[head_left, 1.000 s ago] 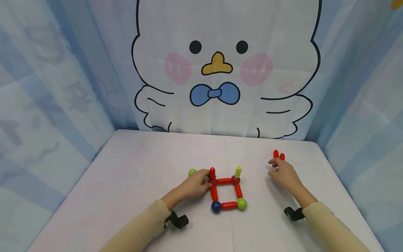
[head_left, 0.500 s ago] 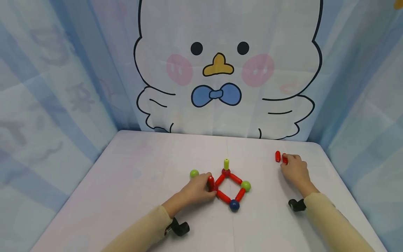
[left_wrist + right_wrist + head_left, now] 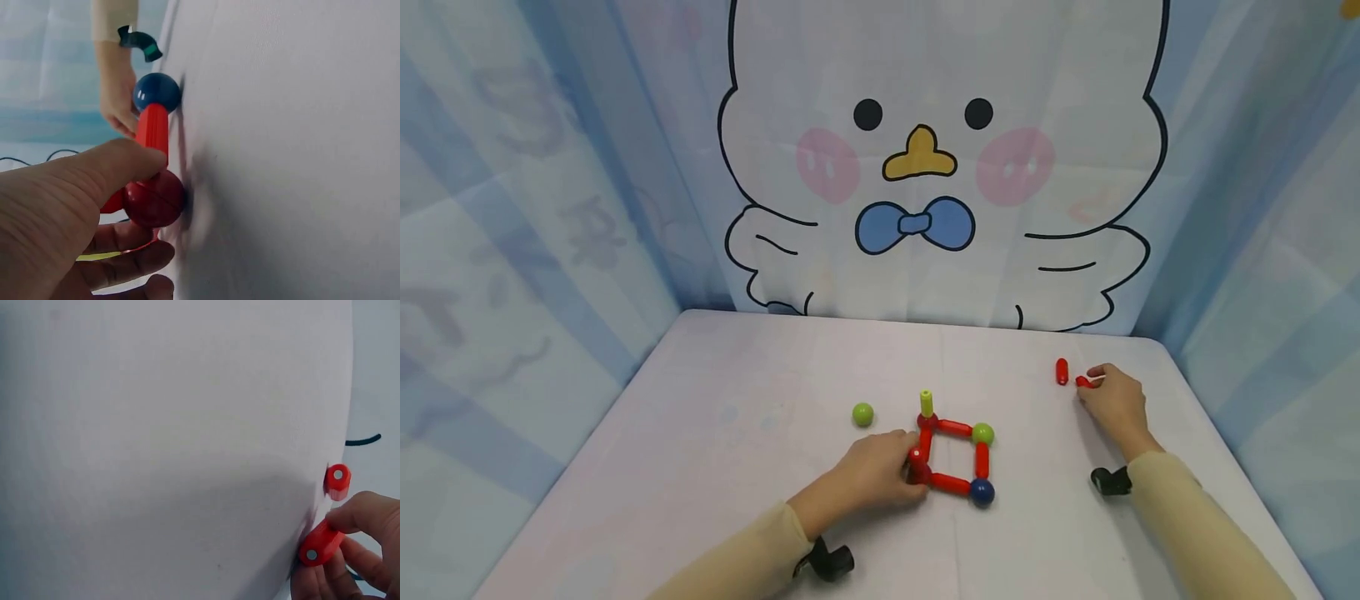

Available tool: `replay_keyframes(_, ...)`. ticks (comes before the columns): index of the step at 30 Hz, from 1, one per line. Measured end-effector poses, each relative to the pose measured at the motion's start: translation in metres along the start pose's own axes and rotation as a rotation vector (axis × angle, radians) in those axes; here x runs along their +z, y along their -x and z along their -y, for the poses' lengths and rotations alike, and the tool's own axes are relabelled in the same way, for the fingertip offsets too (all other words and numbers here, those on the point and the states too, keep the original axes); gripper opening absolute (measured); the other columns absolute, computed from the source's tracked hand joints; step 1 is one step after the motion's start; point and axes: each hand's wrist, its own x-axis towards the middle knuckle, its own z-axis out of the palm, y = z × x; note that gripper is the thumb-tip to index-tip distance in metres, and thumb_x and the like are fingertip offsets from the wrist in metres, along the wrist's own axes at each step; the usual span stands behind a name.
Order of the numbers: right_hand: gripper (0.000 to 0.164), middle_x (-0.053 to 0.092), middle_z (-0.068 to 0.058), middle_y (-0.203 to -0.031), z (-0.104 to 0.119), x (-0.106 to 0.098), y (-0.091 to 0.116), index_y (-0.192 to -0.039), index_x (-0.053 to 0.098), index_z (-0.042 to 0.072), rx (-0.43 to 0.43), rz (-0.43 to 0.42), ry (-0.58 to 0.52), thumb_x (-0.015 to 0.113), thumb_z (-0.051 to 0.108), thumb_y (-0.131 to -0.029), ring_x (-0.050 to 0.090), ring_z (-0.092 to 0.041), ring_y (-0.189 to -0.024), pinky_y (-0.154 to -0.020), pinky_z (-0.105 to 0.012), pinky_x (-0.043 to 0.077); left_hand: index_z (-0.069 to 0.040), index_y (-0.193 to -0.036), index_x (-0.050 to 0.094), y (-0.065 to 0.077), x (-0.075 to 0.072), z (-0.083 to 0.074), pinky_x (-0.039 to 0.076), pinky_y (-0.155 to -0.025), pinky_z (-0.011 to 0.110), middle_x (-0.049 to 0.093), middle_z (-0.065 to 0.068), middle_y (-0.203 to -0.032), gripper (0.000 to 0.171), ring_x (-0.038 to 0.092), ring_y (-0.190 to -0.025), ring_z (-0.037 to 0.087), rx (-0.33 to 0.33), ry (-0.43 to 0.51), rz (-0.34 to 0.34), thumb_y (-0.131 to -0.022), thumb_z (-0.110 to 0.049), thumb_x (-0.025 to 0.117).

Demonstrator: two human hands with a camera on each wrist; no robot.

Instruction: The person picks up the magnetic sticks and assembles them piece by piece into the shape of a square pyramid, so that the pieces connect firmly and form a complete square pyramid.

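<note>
A square frame of red magnetic rods (image 3: pixel 951 483) and balls lies on the table. My left hand (image 3: pixel 876 473) grips its near left corner, thumb and fingers around the dark red ball (image 3: pixel 154 201). From that ball a red rod (image 3: pixel 916 455) stands up. The other corners are a blue ball (image 3: pixel 982 492), a green ball (image 3: pixel 982 433) and a second red ball (image 3: pixel 927 420) bearing an upright yellow-green rod (image 3: pixel 927 403). At the far right, my right hand (image 3: pixel 1116 406) pinches a loose red magnetic rod (image 3: pixel 321 545) between thumb and fingers.
Another red rod (image 3: pixel 1062 372) lies just left of the right hand. A loose green ball (image 3: pixel 862 414) sits behind the left hand. The pale table (image 3: pixel 760 367) ends at a curtain (image 3: pixel 925 283) printed with a cartoon bird.
The left hand has turned the frame, bringing its held corner nearer and the blue ball to the right. The right hand has reached the right-hand loose rod and tilted it over.
</note>
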Motion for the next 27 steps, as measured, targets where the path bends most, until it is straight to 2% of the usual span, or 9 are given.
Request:
replay_keyframes(3, 0.043, 0.064, -0.029, -0.115, 0.002, 0.0, 0.005, -0.131, 0.058, -0.009, 0.02, 0.024, -0.03, 0.065, 0.016, -0.097, 0.06, -0.039, -0.098, -0.079, -0.043, 0.054, -0.018, -0.117, 0.055, -0.002, 0.001, 0.004, 0.052, -0.07, 0.023, 0.057, -0.004, -0.102, 0.057, 0.055, -0.082, 0.009, -0.011, 0.066, 0.001, -0.079, -0.046, 0.087)
replay_keyframes(5, 0.044, 0.064, -0.027, -0.115, 0.005, 0.001, 0.009, -0.132, 0.058, -0.008, 0.023, 0.034, -0.06, 0.066, 0.018, -0.097, 0.062, -0.034, -0.094, -0.073, -0.034, 0.053, -0.015, -0.132, 0.05, -0.005, 0.001, 0.01, 0.056, -0.084, 0.026, 0.057, 0.0, -0.121, 0.075, 0.058, -0.097, 0.01, -0.015, 0.154, -0.003, -0.076, -0.046, 0.09)
replay_keyframes(7, 0.044, 0.063, -0.026, -0.116, 0.01, 0.002, 0.013, -0.132, 0.059, -0.006, 0.018, 0.041, -0.09, 0.067, 0.019, -0.097, 0.063, -0.03, -0.09, -0.069, -0.027, 0.051, -0.011, -0.148, 0.039, -0.009, 0.0, 0.016, 0.056, -0.093, 0.03, 0.052, 0.005, -0.14, 0.096, 0.058, -0.107, 0.013, 0.002, 0.25, 0.004, -0.075, -0.043, 0.092)
replay_keyframes(9, 0.043, 0.063, -0.026, -0.119, 0.014, 0.002, 0.018, -0.132, 0.058, -0.005, 0.003, 0.045, -0.117, 0.067, 0.018, -0.096, 0.065, -0.03, -0.091, -0.067, -0.024, 0.052, -0.01, -0.159, 0.025, -0.014, -0.002, 0.021, 0.056, -0.094, 0.031, 0.052, 0.008, -0.142, 0.113, 0.056, -0.111, 0.014, 0.027, 0.341, 0.027, -0.074, -0.04, 0.093)
replay_keyframes(11, 0.043, 0.063, -0.026, -0.121, 0.019, 0.003, 0.024, -0.13, 0.058, -0.004, -0.022, 0.051, -0.133, 0.068, 0.019, -0.095, 0.066, -0.033, -0.095, -0.068, -0.024, 0.052, -0.01, -0.164, 0.015, -0.019, -0.004, 0.026, 0.056, -0.085, 0.027, 0.056, 0.006, -0.132, 0.122, 0.056, -0.104, 0.013, 0.056, 0.399, 0.065, -0.074, -0.036, 0.094)
replay_keyframes(14, 0.043, 0.064, -0.026, -0.122, 0.028, 0.005, 0.033, -0.128, 0.058, -0.004, -0.065, 0.072, -0.158, 0.069, 0.018, -0.093, 0.066, -0.037, -0.103, -0.071, -0.025, 0.053, -0.011, -0.165, 0.01, -0.026, -0.007, 0.031, 0.052, -0.075, 0.025, 0.058, 0.0, -0.11, 0.127, 0.055, -0.094, 0.011, 0.08, 0.435, 0.124, -0.073, -0.03, 0.095)
replay_keyframes(17, 0.041, 0.064, -0.027, -0.123, 0.039, 0.006, 0.045, -0.127, 0.058, -0.004, -0.099, 0.098, -0.181, 0.069, 0.017, -0.093, 0.066, -0.04, -0.108, -0.075, -0.031, 0.057, -0.011, -0.165, 0.01, -0.029, -0.008, 0.032, 0.05, -0.076, 0.024, 0.057, -0.003, -0.105, 0.127, 0.054, -0.093, 0.01, 0.074, 0.434, 0.158, -0.072, -0.028, 0.095)
replay_keyframes(22, 0.037, 0.065, -0.024, -0.124, 0.058, 0.007, 0.066, -0.126, 0.059, 0.0, -0.149, 0.13, -0.192, 0.069, 0.016, -0.094, 0.067, -0.038, -0.108, -0.086, -0.043, 0.061, -0.011, -0.164, 0.015, -0.029, -0.009, 0.029, 0.05, -0.079, 0.025, 0.056, -0.002, -0.113, 0.123, 0.054, -0.097, 0.011, 0.073, 0.434, 0.172, -0.072, -0.029, 0.096)
replay_keyframes(27, 0.034, 0.067, -0.022, -0.122, 0.075, 0.006, 0.085, -0.124, 0.06, 0.002, -0.201, 0.163, -0.211, 0.071, 0.014, -0.094, 0.07, -0.038, -0.107, -0.087, -0.045, 0.061, -0.012, -0.165, 0.015, -0.03, -0.009, 0.025, 0.05, -0.08, 0.024, 0.052, 0.001, -0.131, 0.124, 0.053, -0.101, 0.011, 0.083, 0.399, 0.173, -0.072, -0.03, 0.095)
